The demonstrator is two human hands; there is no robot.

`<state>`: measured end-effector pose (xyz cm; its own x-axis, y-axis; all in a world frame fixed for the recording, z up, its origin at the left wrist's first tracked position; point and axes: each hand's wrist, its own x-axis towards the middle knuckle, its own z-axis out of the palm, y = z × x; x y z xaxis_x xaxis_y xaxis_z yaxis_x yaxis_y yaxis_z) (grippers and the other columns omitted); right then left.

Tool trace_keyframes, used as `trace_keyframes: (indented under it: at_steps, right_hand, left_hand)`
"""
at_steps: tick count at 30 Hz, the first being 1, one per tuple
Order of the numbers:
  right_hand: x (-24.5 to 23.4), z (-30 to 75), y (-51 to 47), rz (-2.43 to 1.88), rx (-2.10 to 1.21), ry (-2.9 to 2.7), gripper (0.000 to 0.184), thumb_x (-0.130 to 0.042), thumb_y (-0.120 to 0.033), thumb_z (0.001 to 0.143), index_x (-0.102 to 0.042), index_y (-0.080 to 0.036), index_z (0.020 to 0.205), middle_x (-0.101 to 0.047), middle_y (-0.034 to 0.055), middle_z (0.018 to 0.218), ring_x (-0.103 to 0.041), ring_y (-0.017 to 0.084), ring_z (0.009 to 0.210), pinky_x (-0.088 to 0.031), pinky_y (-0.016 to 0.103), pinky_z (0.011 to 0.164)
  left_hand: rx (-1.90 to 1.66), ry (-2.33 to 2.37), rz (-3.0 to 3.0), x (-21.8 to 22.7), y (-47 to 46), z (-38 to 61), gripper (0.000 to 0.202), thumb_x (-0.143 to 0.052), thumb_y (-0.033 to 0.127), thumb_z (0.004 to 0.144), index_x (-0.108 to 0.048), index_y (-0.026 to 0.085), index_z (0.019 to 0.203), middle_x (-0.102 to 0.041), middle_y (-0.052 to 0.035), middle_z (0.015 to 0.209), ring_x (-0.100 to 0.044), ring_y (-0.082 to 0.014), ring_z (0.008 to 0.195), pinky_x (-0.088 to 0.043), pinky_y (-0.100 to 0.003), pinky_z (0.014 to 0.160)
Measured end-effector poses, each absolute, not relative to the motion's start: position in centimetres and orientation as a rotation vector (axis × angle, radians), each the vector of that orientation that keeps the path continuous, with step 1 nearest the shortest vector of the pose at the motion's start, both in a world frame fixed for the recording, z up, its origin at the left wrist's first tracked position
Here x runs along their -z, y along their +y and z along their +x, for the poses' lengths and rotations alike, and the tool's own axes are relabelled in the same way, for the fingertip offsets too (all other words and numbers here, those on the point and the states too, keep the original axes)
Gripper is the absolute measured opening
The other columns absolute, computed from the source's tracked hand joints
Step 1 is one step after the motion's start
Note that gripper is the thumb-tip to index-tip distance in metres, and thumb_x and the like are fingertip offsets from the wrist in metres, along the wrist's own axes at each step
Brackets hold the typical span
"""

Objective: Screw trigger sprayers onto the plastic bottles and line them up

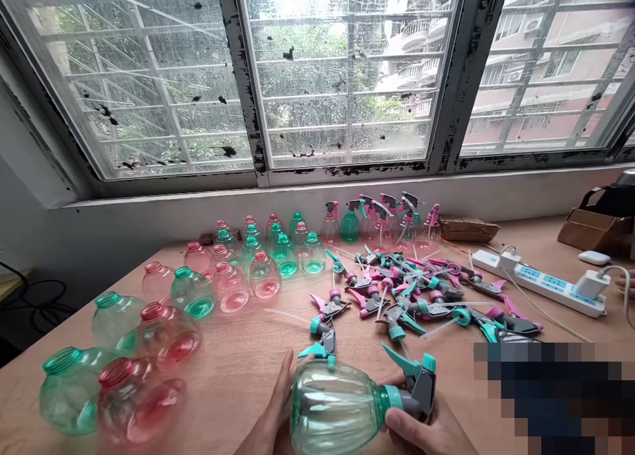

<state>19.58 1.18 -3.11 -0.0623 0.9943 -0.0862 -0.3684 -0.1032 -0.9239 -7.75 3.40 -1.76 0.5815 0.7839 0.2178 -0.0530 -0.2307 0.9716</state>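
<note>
A clear green spray bottle lies on its side between my hands at the bottom of the view, with a grey and teal trigger sprayer head on its neck. My left hand supports the bottle's base end, its fingers partly hidden behind it. Around the neck and sprayer collar, my right hand is closed, with the thumb on the collar. Just beyond the bottle, a loose grey and teal sprayer head rests on the table, part of a scattered pile of pink and teal sprayer heads.
Several open pink and green bottles stand on the left of the wooden table. Bottles with sprayers fitted stand at the back by the wall. On the right are a white power strip with cables and a cardboard box.
</note>
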Motion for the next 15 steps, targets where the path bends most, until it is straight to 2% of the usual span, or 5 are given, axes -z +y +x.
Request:
trace_keyframes:
  at_steps: [3, 6, 10, 14, 15]
  right_hand:
    - [3.2, 19.6, 1.2, -0.969, -1.483, -0.925, 0.059, -0.090, -0.058, 0.060, -0.065, -0.017, 0.095, -0.058, -0.0070, 0.047, -0.046, 0.008, 0.041, -0.030, 0.021, 0.044]
    - [3.1, 19.7, 1.2, -0.960, -1.502, -0.927, 0.057, -0.086, -0.060, 0.065, -0.064, -0.016, 0.094, -0.064, -0.0031, 0.050, -0.046, 0.008, 0.039, -0.028, 0.021, 0.042]
    - [3.0, 19.7, 1.2, -0.931, -1.542, -0.867, 0.055, -0.086, -0.060, 0.066, -0.060, -0.018, 0.090, -0.069, -0.0008, 0.052, -0.048, 0.008, 0.038, -0.029, 0.021, 0.042]
    - [2.6, 19.6, 0.9, -0.953, -1.525, -0.858, 0.055, -0.091, -0.055, 0.061, -0.065, -0.017, 0.091, -0.066, -0.0028, 0.055, -0.049, 0.009, 0.043, -0.033, 0.022, 0.046]
    - [2.6, 19.5, 0.8, -0.962, -1.530, -0.856, 0.054, -0.094, -0.050, 0.057, -0.068, -0.018, 0.091, -0.065, -0.0038, 0.057, -0.049, 0.009, 0.045, -0.034, 0.022, 0.048]
  left_hand:
    - [-0.881, 0.629, 1.636, 1.3, 3.2, -7.8, 0.096, -0.065, 0.057, 0.086, -0.007, 0.037, 0.160, -0.016, -0.0041, 0.171, -0.017, -0.0384, 0.155, -0.019, -0.055, 0.124]
    - [-0.894, 0.701, 1.628, 1.1, 2.7, -7.7, 0.085, -0.069, 0.045, 0.088, -0.021, 0.040, 0.158, -0.020, -0.0001, 0.171, -0.019, -0.0372, 0.155, -0.018, -0.054, 0.125]
    - [-0.902, 0.699, 1.561, 1.6, 2.4, -7.3, 0.069, -0.058, 0.036, 0.098, -0.021, 0.047, 0.156, -0.019, 0.0035, 0.171, -0.030, -0.0318, 0.153, -0.024, -0.051, 0.123]
    - [-0.949, 0.593, 1.548, 1.7, 2.8, -7.3, 0.101, -0.069, 0.057, 0.083, -0.002, 0.045, 0.158, -0.015, -0.0030, 0.172, -0.019, -0.0381, 0.155, -0.023, -0.058, 0.121]
    - [-0.951, 0.583, 1.546, 1.5, 2.9, -7.3, 0.105, -0.069, 0.063, 0.080, -0.002, 0.044, 0.158, -0.014, -0.0038, 0.172, -0.018, -0.0398, 0.155, -0.023, -0.059, 0.121]
